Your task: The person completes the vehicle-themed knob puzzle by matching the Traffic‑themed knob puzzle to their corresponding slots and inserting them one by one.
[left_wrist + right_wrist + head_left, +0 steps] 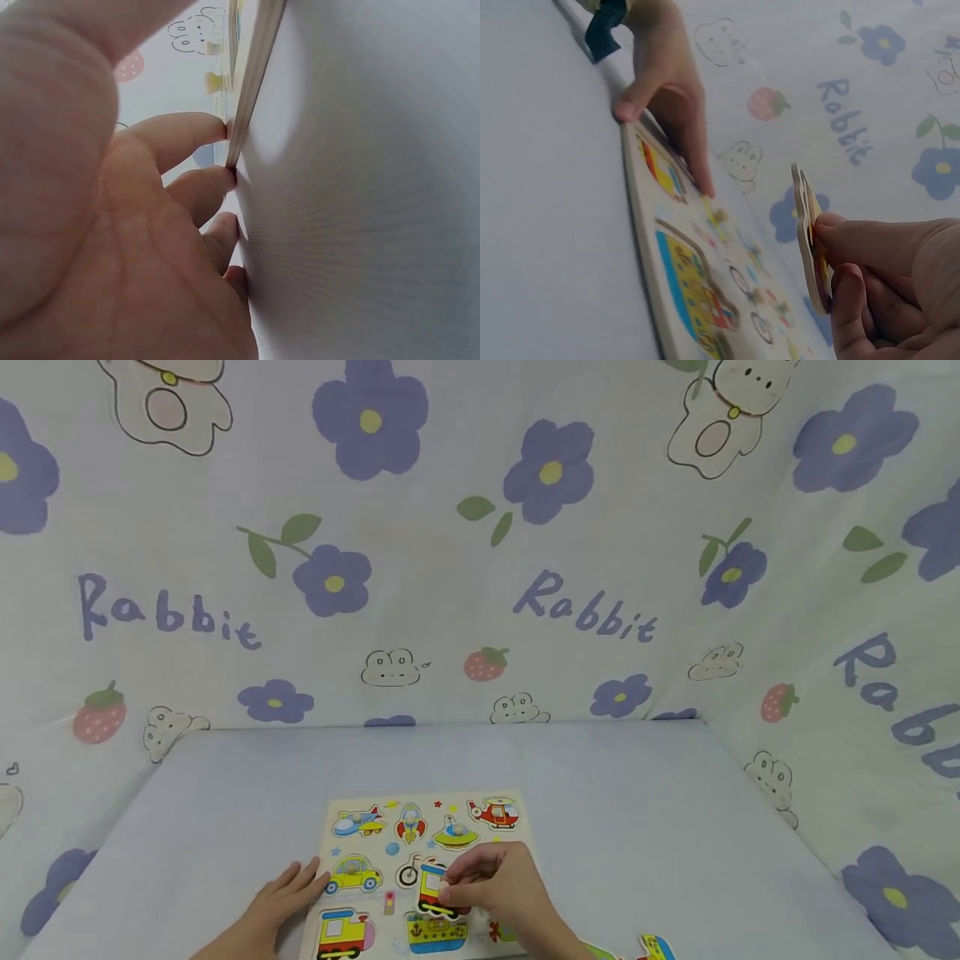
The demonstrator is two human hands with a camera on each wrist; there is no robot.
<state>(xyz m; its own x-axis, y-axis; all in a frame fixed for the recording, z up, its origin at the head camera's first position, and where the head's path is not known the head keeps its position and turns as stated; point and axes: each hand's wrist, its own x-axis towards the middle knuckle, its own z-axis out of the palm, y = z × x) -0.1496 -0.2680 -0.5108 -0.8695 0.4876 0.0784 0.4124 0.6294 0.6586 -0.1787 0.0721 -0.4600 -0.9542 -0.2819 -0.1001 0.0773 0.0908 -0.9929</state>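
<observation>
A wooden knob puzzle board [390,931] with vehicle pictures lies on the table. My right hand [506,889] pinches a train puzzle piece [429,893] between thumb and fingers. In the right wrist view the piece is tilted on edge, above the board. From the head view it overlaps the bicycle picture [408,870] and the top of the ship picture [437,937]. A matching train picture [341,935] is at the board's lower left. My left hand [281,902] touches the board's left edge, fingers extended; the left wrist view shows fingertips against that wooden edge [259,67].
Knobbed plane [358,822], rocket [410,822], flying saucer [456,833] and car [352,873] pieces sit in the board, with a helicopter [497,812] at upper right. A loose colourful piece [658,947] lies right of my right forearm. Patterned cloth [435,585] hangs behind the table.
</observation>
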